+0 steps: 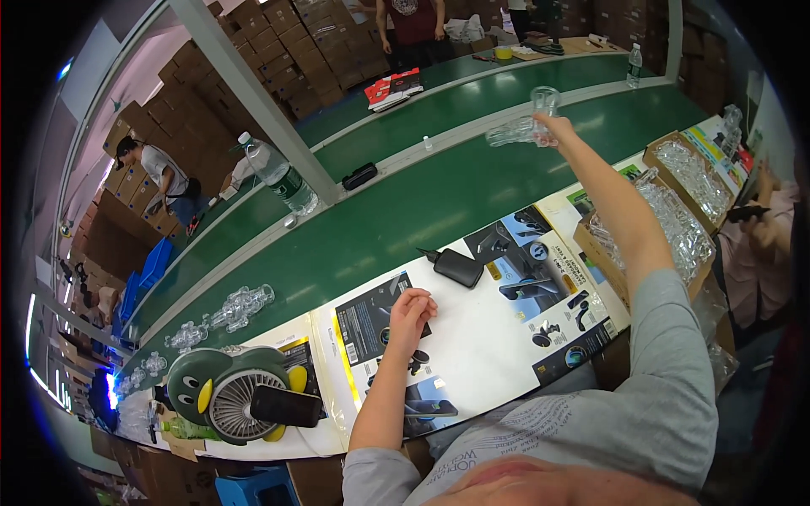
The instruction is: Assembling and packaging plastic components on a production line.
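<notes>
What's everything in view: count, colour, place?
Moulded plastic piece: at least one, clear, upper right
Knobbly plastic pieces: several, clear, left
Open cardboard boxes: two, brown, right
Penguin-shaped plastic fan: one, green, lower left
Flat rectangular phone: one, black, on fan
Rounded rectangular object: one, black, centre
Printed cardboard sheets: several, mostly white, foreground
Plastic bottles: at least two, clear, upper half
Long surfaces: two, green, middle
Stacked cartons: many, brown, background
People: several, varied clothing, background
Left hand: one, over sheets
Right hand: one, gripping piece

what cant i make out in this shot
In the head view:
Right hand: exact grip on the clear plastic parts, too small and see-through
Nearer open box: some contents, behind the right forearm
Fan: part of its grille, under the black phone
Person in dark red: head, cut off by top edge
</notes>
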Tool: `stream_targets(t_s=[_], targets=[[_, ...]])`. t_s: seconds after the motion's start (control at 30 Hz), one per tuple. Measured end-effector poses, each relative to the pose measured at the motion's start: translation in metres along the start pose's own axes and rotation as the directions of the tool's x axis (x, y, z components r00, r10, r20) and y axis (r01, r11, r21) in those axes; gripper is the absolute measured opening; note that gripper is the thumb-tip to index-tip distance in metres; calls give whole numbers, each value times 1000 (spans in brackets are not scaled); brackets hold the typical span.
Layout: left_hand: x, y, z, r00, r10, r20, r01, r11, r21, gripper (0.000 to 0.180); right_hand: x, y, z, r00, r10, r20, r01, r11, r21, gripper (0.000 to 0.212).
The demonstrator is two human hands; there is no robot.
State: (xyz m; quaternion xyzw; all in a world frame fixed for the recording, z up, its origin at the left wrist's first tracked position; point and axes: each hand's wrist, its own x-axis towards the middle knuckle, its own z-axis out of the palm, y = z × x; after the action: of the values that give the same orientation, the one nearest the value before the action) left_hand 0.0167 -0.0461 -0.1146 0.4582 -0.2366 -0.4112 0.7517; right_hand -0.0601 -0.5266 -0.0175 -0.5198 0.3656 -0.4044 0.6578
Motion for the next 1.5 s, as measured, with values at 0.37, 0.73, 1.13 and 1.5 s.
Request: stream_targets(t_s=[0.37,0.73,1.13,1.5], targets=[[-13,17,12,999,33,-32,-34,998,-44,45,-270,17,80,779,24,626,-30,1000,-2,37],[-14,36,-41,962,196,-193,-259,881,-397,49,-354,103,92,412,-385,826,732,679,-49,39],[-22,63,-51,914,225,-337,-285,948,-140,54,-335,115,85,472,270,839,-3,952,-305,35],[-19,61,-40,937,254,-240,-280,957,-79,56,-329,111,82,403,322,857,52,926,-373,30]])
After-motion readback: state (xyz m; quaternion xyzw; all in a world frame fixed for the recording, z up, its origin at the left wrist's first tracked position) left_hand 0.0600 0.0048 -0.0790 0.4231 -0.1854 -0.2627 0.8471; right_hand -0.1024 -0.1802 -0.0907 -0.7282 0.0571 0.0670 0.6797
